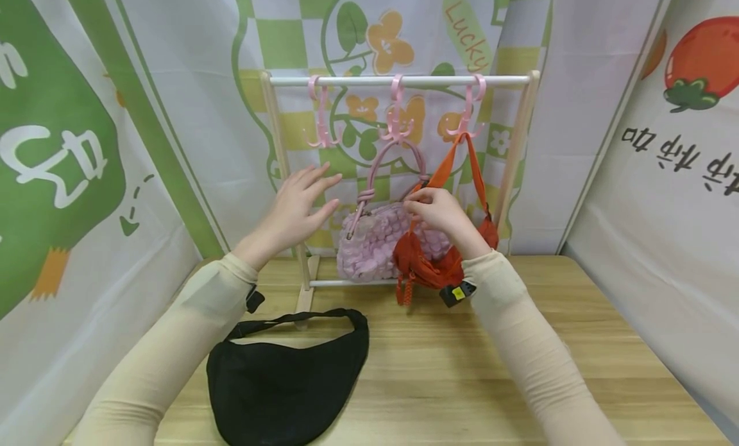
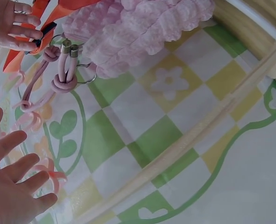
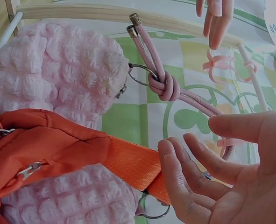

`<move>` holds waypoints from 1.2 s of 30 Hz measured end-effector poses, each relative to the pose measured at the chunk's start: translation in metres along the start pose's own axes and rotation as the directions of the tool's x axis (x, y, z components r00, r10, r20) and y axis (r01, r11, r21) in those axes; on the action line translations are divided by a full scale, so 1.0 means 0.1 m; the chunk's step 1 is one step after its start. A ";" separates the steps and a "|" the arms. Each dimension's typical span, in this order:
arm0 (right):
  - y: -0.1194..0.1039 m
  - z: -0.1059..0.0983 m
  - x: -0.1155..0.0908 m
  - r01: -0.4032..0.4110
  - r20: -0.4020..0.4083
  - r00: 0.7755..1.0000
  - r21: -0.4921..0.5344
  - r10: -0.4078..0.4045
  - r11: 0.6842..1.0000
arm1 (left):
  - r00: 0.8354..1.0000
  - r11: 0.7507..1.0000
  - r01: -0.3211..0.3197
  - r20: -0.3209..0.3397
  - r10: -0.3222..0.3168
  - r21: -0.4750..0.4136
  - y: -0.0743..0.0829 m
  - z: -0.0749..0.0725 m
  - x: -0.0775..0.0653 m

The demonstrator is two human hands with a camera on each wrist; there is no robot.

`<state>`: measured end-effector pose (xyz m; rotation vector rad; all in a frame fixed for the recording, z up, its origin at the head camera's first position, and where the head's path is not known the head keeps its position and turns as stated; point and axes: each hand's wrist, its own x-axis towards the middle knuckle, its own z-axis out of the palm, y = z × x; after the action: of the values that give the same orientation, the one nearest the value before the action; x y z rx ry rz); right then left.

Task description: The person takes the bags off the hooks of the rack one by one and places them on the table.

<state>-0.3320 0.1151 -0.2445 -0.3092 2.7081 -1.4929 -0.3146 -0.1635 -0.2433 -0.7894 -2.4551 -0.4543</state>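
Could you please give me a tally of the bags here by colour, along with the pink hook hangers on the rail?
Pink bag: 1
Orange-red bag: 1
Black bag: 1
Pink hook hangers: 3
Total: 6
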 end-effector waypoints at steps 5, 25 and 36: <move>-0.04 -0.03 0.01 0.009 -0.008 1.000 0.006 -0.009 1.000 | 1.000 1.000 -0.016 -0.005 0.016 0.007 0.02 -0.02 0.05; -0.21 -0.20 0.10 -0.007 -0.041 0.999 0.018 0.008 1.000 | 0.999 0.999 -0.051 -0.020 0.051 0.012 0.09 -0.07 0.19; -0.27 -0.25 0.11 -0.008 -0.055 0.998 0.044 0.010 0.999 | 0.997 0.997 -0.072 -0.036 0.073 0.023 0.09 -0.12 0.27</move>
<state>-0.3419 0.1202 -0.2079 -0.2577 2.7101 -1.5786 -0.3236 -0.1500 -0.2173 -0.8510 -2.3851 -0.4109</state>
